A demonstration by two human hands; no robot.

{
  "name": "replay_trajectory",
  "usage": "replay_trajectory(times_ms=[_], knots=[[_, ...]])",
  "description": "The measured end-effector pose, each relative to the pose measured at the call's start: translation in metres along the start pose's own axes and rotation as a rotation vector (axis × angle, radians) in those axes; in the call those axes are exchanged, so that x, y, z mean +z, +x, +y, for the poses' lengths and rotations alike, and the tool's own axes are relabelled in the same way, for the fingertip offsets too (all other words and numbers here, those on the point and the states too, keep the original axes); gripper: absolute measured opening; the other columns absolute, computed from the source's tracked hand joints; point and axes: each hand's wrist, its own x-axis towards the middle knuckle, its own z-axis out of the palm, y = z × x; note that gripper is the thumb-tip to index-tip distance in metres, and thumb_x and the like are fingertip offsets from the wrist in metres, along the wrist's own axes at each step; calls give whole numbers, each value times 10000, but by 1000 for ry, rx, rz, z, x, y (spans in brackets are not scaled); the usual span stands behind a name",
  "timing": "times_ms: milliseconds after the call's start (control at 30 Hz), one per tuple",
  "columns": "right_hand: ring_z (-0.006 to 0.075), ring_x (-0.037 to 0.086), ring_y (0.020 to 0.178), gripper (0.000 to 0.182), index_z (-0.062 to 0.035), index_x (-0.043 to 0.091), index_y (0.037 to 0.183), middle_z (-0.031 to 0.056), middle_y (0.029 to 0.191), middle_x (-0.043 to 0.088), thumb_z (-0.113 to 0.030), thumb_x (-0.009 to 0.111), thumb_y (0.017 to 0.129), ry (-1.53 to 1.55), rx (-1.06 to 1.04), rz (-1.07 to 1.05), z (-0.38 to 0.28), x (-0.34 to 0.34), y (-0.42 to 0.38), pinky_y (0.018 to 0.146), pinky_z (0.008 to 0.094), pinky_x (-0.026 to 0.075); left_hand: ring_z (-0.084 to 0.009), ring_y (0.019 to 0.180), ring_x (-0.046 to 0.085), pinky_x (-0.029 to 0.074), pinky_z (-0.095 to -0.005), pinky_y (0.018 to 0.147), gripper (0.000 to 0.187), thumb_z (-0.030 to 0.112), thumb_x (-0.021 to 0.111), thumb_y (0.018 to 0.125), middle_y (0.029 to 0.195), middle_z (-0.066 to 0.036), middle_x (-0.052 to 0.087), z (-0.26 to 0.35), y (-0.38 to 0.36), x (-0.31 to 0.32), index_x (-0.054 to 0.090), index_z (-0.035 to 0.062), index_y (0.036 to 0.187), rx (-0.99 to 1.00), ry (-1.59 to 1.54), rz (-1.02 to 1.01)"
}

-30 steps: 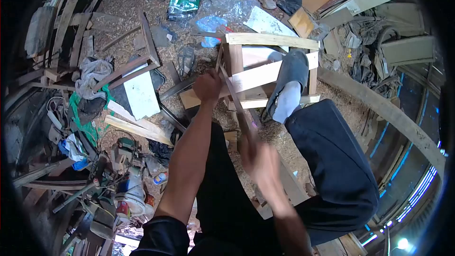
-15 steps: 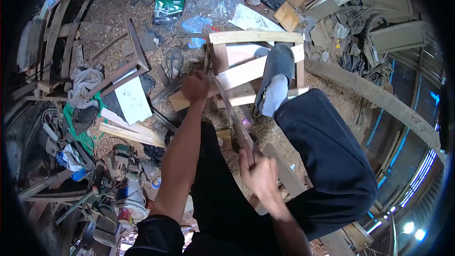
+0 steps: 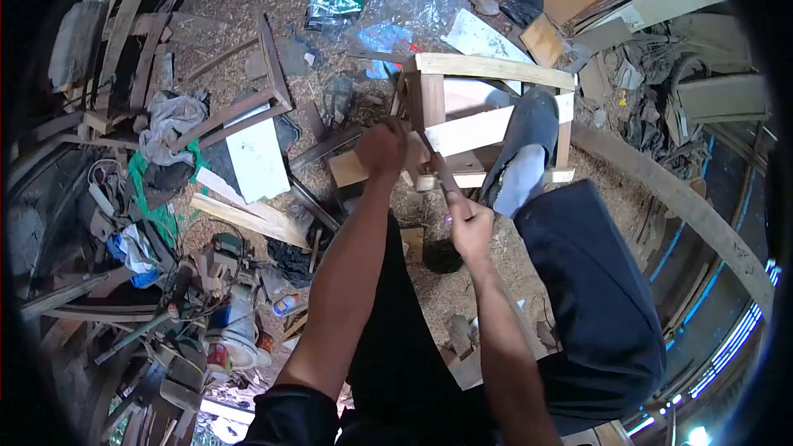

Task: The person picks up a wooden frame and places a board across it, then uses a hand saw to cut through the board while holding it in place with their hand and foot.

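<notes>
A wooden frame (image 3: 496, 68) with pale rails lies on the floor, and my shoe (image 3: 529, 120) presses on its pale diagonal board (image 3: 467, 132). My right hand (image 3: 472, 231) is wrapped round the near end of a long, narrow brown tool (image 3: 447, 179), which looks like a saw. The tool's far part lies against the left end of the frame. My left hand (image 3: 382, 149) is a closed fist beside that end, above a tan wood piece (image 3: 347, 168); what its fingers grip is hidden.
Wood shavings cover the floor. A green packet (image 3: 337, 2) and clear plastic (image 3: 413, 12) lie beyond the frame. Left are a white panel (image 3: 256, 161), pale offcuts (image 3: 248, 219) and a bucket (image 3: 235, 347). A long curved plank (image 3: 669, 186) lies right.
My right hand has moved forward, nearer the frame, pushing the tool along with it. The view has shifted, so the scene sits farther right. My left hand stays by the frame's left end.
</notes>
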Motion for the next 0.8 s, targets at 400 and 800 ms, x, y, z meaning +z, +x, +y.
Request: replay_trajectory(times_ms=[400, 800], knots=[[40, 339, 415, 446, -50, 461, 550, -43, 476, 392, -296, 559, 910, 289, 20, 158, -48, -43, -29, 381, 237, 225, -368, 558, 620, 515, -452, 546, 501, 326, 393, 883, 586, -204, 608, 1, -5, -7, 641, 41, 554, 307, -181, 108], [57, 412, 497, 294, 28, 617, 807, -17, 531, 457, -248, 568, 898, 260, 63, -54, -69, -69, -89, 442, 255, 301, -368, 600, 639, 531, -450, 590, 533, 357, 354, 878, 625, -208, 626, 8, 2, -11, 668, 21, 609, 42, 27, -214]])
